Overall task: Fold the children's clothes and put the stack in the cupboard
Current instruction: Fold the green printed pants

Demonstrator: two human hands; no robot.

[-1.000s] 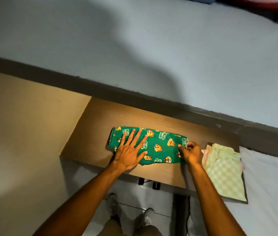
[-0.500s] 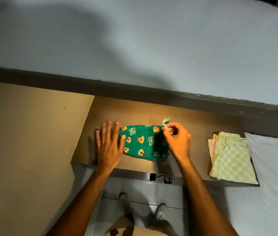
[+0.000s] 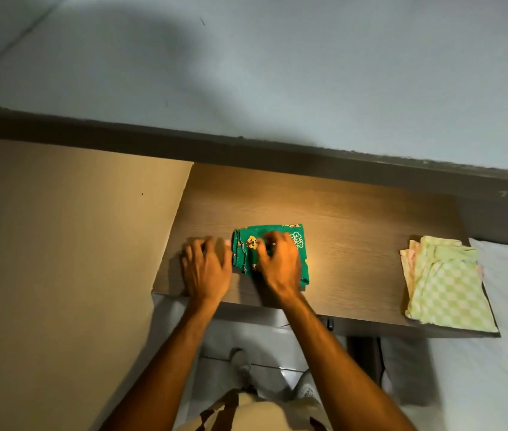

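We had the right hand (image 3: 279, 264) pressed flat, fingers spread, on the folded green garment (image 3: 298, 244) on the table (image 3: 355, 231); the left hand (image 3: 206, 269) lay open just beside its edge. We judged folding nearly complete. Next: carry it to the checked stack (image 3: 445, 284), well apart to the right.

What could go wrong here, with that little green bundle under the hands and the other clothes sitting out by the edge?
The pale checked stack lies at the table's right front corner, its lower edge right at the rim; a nudge might tip it off. The green garment is only pressed flat by the right hand; once lifted, the fold may spring open. The left hand rests on bare wood beside it, so carrying one-handed could loosen the bundle.
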